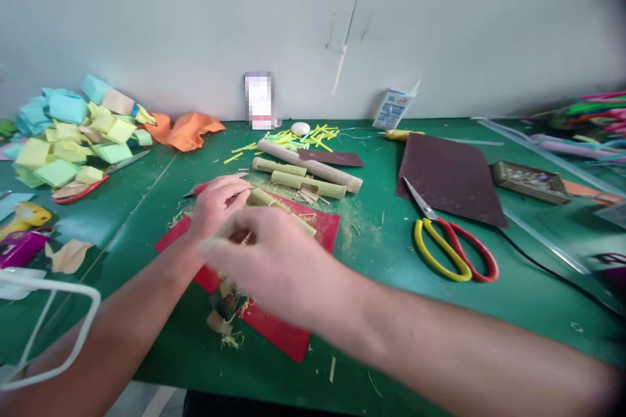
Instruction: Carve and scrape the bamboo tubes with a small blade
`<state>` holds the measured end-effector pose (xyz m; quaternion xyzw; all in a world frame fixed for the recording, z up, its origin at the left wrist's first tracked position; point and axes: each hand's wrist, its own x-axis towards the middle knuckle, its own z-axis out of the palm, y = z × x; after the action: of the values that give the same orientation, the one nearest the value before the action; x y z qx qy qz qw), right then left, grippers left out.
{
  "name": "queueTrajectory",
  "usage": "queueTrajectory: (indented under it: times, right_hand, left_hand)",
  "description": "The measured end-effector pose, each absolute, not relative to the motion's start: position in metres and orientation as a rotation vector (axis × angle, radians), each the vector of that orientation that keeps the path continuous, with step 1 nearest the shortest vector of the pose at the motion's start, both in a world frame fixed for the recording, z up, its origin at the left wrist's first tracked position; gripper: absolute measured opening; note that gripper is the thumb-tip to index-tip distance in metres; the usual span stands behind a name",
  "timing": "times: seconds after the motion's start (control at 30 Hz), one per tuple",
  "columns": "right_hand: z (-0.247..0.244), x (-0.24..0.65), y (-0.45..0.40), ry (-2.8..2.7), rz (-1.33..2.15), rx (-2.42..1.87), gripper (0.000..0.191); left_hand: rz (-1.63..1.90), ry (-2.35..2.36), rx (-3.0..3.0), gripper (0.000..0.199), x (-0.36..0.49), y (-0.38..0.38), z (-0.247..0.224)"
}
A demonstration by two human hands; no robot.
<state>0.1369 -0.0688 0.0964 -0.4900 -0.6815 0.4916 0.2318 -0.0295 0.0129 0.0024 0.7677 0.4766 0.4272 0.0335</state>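
Note:
My left hand (221,207) is closed around the near-left end of a bamboo piece (293,216), which lies over a sheet of red paper (288,332). Closer to the camera, my right hand (281,260) is curled, its fingertips drawn together and smeared by motion; anything between them cannot be made out. It covers part of the red paper and the left wrist. Two short bamboo tubes (309,185) lie just beyond, beside a longer pale stick (313,166). Shavings and scraps (227,313) are scattered over the paper and the green table (381,313).
Red-and-yellow scissors (443,244) rest partly on dark sandpaper (450,176) at the right, near a metal box (531,181). Folded paper pieces (68,137), red-handled scissors (83,190) and orange paper (188,131) are at the left. A phone (259,101) leans on the wall.

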Motion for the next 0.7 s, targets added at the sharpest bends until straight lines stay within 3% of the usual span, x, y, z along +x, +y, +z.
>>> queueTrajectory:
  times: [0.1, 0.23, 0.37, 0.7]
  right_hand:
    - [0.083, 0.154, -0.027, -2.002, 0.900, -1.435, 0.017]
    - [0.060, 0.161, 0.017, -2.232, 0.299, -1.626, 0.029]
    - [0.049, 0.143, 0.035, -2.434, 0.328, -1.640, 0.035]
    - [0.038, 0.129, 0.060, -2.400, 0.444, -1.716, 0.024]
  left_hand:
    - [1.334, 1.520, 2.289, 0.020, -0.030, 0.016, 0.001]
    - [1.338, 1.549, 2.256, 0.020, -0.032, 0.021, -0.004]
    - [1.342, 1.535, 2.259, 0.021, -0.034, 0.021, -0.005]
    - [1.404, 1.515, 2.279, 0.020, -0.035, 0.020, -0.005]
